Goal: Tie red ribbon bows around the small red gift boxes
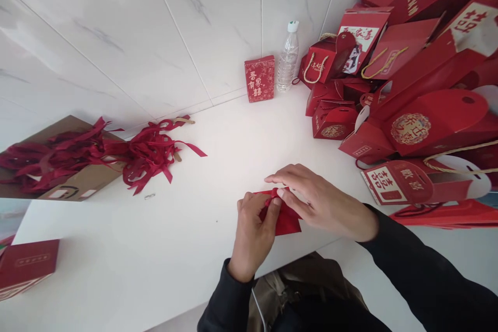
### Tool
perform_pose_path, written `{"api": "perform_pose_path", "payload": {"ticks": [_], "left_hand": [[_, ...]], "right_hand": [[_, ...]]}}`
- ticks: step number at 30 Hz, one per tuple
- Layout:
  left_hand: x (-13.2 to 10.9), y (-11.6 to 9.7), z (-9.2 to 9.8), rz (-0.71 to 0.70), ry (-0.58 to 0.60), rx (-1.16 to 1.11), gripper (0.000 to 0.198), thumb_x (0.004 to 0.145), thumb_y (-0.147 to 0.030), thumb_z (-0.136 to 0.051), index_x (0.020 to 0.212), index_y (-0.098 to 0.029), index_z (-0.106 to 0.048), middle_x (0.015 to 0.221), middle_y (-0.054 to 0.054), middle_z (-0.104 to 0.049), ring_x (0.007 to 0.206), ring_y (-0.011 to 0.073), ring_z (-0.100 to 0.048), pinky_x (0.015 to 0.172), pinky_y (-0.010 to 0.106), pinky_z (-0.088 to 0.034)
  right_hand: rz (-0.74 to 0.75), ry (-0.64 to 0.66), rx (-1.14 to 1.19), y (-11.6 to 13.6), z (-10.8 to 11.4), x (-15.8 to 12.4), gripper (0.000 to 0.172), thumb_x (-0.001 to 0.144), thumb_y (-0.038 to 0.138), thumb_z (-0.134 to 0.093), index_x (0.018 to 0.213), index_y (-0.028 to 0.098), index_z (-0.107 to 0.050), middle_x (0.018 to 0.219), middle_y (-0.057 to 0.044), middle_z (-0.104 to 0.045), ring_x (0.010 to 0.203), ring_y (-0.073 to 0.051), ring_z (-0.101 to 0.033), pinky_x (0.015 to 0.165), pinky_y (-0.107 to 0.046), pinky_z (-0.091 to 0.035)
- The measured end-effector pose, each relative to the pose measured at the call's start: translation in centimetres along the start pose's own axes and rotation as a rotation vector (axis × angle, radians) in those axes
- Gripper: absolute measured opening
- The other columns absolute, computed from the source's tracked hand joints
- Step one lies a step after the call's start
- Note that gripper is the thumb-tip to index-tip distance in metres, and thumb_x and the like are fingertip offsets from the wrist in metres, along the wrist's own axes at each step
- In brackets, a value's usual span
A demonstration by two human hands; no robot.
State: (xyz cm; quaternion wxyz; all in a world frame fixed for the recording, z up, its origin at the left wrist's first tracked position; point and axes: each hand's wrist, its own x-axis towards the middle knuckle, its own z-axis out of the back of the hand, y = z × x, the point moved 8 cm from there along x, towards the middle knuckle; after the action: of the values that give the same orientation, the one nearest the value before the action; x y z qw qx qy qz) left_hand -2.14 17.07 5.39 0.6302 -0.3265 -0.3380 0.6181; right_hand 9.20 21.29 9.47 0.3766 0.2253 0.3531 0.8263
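A small flat red paper piece lies on the white table near its front edge. My left hand is closed, pinching the piece's left upper part between thumb and fingers. My right hand lies over its top right, fingertips pressed on the red paper and pinching its edge. Most of the piece is hidden under both hands.
A heap of dark red ribbons spills from a brown cardboard sheet at the left. A red box and a clear water bottle stand by the wall. Several red gift boxes pile up at the right. Another red box sits far left.
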Motion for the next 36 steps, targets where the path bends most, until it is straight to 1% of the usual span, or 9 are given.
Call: {"api": "perform_pose_path", "payload": {"ticks": [3,6,9,16,19,23,26,32,36], "left_hand": [[0.1,0.2,0.1,0.011,0.044,-0.07,0.034,0.101,-0.037,-0.047,0.078,-0.025,-0.07,0.07,0.0,-0.069,0.073,0.0198,-0.056,0.078,0.036,-0.043],[0.1,0.7,0.1,0.069,0.088,-0.144,0.034,0.102,-0.04,-0.045,0.096,-0.026,-0.076,0.079,0.002,-0.073,0.079,0.0207,-0.061,0.082,0.036,-0.044],[0.3,1.2,0.1,0.131,0.116,-0.221,0.032,0.101,-0.04,-0.048,0.114,-0.027,-0.074,0.086,0.003,-0.075,0.081,0.0206,-0.065,0.081,0.035,-0.048],[0.4,1.4,-0.1,0.199,0.22,-0.421,0.032,0.098,-0.042,-0.052,0.108,-0.025,-0.078,0.107,0.007,-0.076,0.102,0.0243,-0.067,0.089,0.036,-0.052],[0.3,1.6,-0.1,0.216,0.256,-0.433,0.032,0.097,-0.042,-0.054,0.108,-0.024,-0.078,0.105,0.007,-0.077,0.099,0.0239,-0.067,0.088,0.036,-0.051],[0.2,2.2,0.1,0.235,0.243,-0.389,0.031,0.095,-0.041,-0.058,0.11,-0.023,-0.078,0.103,0.006,-0.077,0.098,0.0227,-0.066,0.089,0.035,-0.049],[0.1,2.2,0.0,0.235,0.235,-0.355,0.03,0.095,-0.041,-0.058,0.11,-0.024,-0.078,0.105,0.005,-0.077,0.099,0.0223,-0.064,0.091,0.035,-0.047],[0.2,2.0,-0.5,0.278,0.242,-0.37,0.035,0.098,-0.043,-0.052,0.11,-0.021,-0.077,0.102,0.006,-0.076,0.096,0.0213,-0.066,0.086,0.033,-0.048],[0.2,1.8,-0.6,0.292,0.232,-0.442,0.034,0.098,-0.042,-0.053,0.108,-0.019,-0.076,0.1,0.006,-0.076,0.091,0.0192,-0.067,0.083,0.031,-0.05]], "right_hand": [[-0.083,0.055,0.018,-1.2,-0.4,-0.3,0.017,0.098,0.021,-0.05,0.099,0.023,-0.067,0.097,-0.006,-0.072,0.089,-0.021,-0.066,0.078,-0.035,-0.055],[-0.226,-0.031,0.087,-2.3,0.0,-0.9,0.013,0.097,0.023,-0.053,0.093,0.024,-0.065,0.089,-0.001,-0.071,0.076,-0.016,-0.063,0.064,-0.027,-0.05],[-0.287,-0.092,0.184,-2.2,0.0,-1.5,0.009,0.096,0.025,-0.055,0.094,0.025,-0.063,0.084,0.002,-0.071,0.071,-0.014,-0.061,0.064,-0.026,-0.049],[-0.313,-0.036,0.265,-1.2,-2.0,-3.0,0.007,0.089,0.022,-0.061,0.089,0.026,-0.066,0.085,0.002,-0.071,0.068,-0.014,-0.062,0.062,-0.026,-0.05],[-0.317,-0.037,0.262,-1.3,-2.2,-3.3,0.009,0.089,0.02,-0.057,0.087,0.025,-0.064,0.084,0.001,-0.07,0.068,-0.014,-0.061,0.061,-0.025,-0.05],[-0.301,-0.053,0.298,-1.3,-2.1,-3.4,0.011,0.09,0.022,-0.059,0.101,0.025,-0.061,0.085,0.002,-0.068,0.072,-0.014,-0.06,0.067,-0.025,-0.052],[-0.324,-0.075,0.301,-1.5,-2.1,-3.4,0.005,0.093,0.027,-0.06,0.096,0.024,-0.062,0.08,0.003,-0.066,0.069,-0.013,-0.058,0.065,-0.025,-0.05],[-0.419,-0.274,0.472,-2.6,-1.6,-4.4,0.009,0.093,0.033,-0.061,0.094,0.025,-0.065,0.083,0.002,-0.068,0.076,-0.014,-0.064,0.069,-0.025,-0.052],[-0.443,-0.224,0.523,-2.7,-2.8,-4.9,0.009,0.092,0.029,-0.06,0.091,0.024,-0.068,0.082,0.001,-0.07,0.074,-0.014,-0.065,0.068,-0.025,-0.052]]}}
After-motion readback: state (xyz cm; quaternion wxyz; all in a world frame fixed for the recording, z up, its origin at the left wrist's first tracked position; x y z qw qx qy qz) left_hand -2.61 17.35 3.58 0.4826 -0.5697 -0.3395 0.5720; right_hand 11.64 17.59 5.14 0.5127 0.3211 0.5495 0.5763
